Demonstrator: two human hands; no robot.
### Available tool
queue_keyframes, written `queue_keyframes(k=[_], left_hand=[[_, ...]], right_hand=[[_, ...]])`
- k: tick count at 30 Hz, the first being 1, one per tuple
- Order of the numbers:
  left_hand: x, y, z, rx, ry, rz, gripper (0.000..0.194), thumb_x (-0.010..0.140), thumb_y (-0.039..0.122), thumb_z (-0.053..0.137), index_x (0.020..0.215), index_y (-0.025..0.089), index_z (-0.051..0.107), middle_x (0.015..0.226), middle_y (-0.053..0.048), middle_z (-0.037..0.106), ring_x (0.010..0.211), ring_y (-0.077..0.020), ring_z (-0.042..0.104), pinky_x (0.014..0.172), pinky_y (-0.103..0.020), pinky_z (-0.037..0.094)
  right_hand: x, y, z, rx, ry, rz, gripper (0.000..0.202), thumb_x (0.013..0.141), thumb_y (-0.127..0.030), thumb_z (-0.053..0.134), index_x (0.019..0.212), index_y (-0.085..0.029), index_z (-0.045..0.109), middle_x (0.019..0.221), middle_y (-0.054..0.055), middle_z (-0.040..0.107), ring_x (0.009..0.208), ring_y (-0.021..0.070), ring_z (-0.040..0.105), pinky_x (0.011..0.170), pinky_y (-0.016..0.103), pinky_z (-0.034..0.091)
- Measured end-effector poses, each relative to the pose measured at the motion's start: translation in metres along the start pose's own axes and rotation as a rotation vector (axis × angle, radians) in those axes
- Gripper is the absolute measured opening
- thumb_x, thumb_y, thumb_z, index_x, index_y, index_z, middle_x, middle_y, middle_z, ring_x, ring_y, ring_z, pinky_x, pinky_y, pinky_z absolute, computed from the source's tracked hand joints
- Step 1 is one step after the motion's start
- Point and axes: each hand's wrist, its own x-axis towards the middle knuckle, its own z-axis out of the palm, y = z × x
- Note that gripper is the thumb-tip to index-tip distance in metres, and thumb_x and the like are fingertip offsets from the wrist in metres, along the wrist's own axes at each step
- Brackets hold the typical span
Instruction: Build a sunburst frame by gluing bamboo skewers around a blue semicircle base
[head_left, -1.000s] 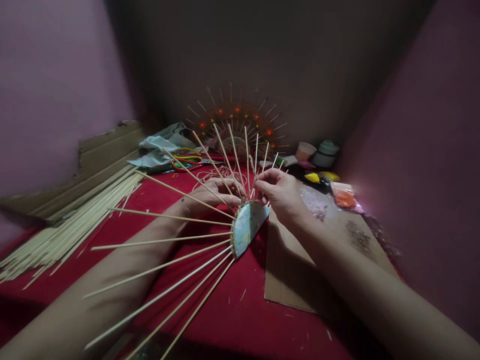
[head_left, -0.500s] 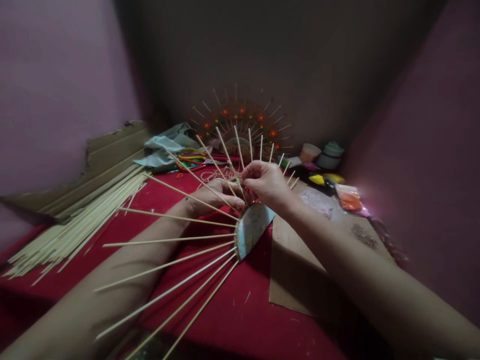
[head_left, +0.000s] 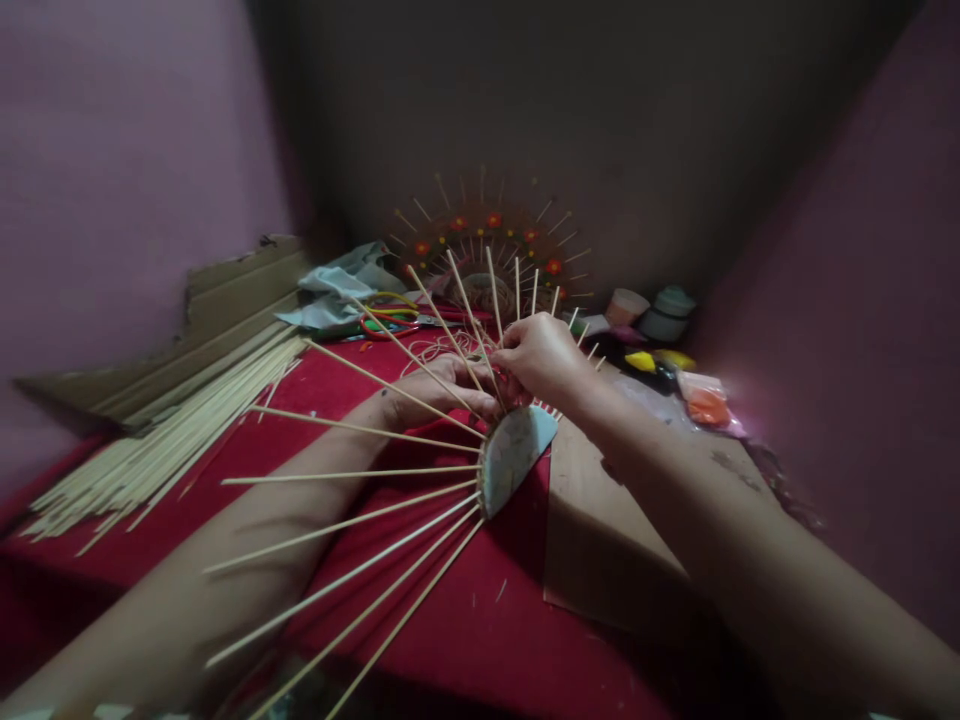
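Observation:
A half-round base (head_left: 517,455) with a pale patterned face stands tilted on its side, thin wooden sticks (head_left: 375,435) fanning out from its curved edge. My left hand (head_left: 454,388) reaches behind several of these sticks and is closed around the fan close to the base's upper edge. My right hand (head_left: 546,352) is pinched against the sticks just above the base, beside my left fingertips. What its fingertips hold is hidden. Loose twine (head_left: 442,348) lies in loops behind my left hand and runs toward the fingers.
A bundle of sticks (head_left: 172,440) lies left beside torn cardboard (head_left: 240,290). Scissors (head_left: 390,318) and a pale blue cloth (head_left: 341,285) sit behind. A flower-decorated stick fan (head_left: 493,220) leans at the back. A brown board (head_left: 592,510), packets (head_left: 705,400) and a lidded pot (head_left: 667,312) are right.
My right hand has turned and drawn in lower, its fingertips now closer to the sticks and my left fingers. The left hand stays on the fan. The whole view has shifted slightly.

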Motion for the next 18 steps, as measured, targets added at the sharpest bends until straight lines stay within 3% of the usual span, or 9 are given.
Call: queue_keyframes(k=[6,14,18], left_hand=[[0.0,0.0,0.001,0.027,0.0,0.003,0.021,0.068,0.02,0.074,0.086,0.011,0.073,0.077,-0.006,0.07,0.069,-0.0143,0.063,0.066,-0.025,0.05],[0.0,0.0,0.0,0.055,0.015,0.005,0.021,0.067,0.021,0.074,0.086,0.012,0.072,0.08,-0.006,0.069,0.073,-0.015,0.064,0.07,-0.028,0.053],[0.0,-0.002,-0.002,-0.002,0.039,-0.018,0.025,0.065,0.018,0.075,0.088,0.011,0.07,0.083,-0.006,0.07,0.073,-0.0153,0.065,0.069,-0.028,0.054]], right_hand=[[0.007,0.0,-0.012,-0.117,-0.052,-0.025,0.04,0.066,-0.015,0.074,0.035,-0.019,0.049,0.028,-0.003,0.037,0.034,0.0081,0.04,0.039,0.023,0.028],[0.003,0.021,-0.007,0.292,-0.147,0.107,0.039,0.067,-0.036,0.077,0.042,-0.018,0.052,0.033,0.001,0.052,0.023,0.0122,0.045,0.023,0.023,0.034],[-0.012,0.03,-0.011,0.283,-0.185,0.159,0.038,0.067,-0.029,0.076,0.041,-0.018,0.052,0.032,0.001,0.051,0.021,0.0107,0.042,0.022,0.021,0.029]])
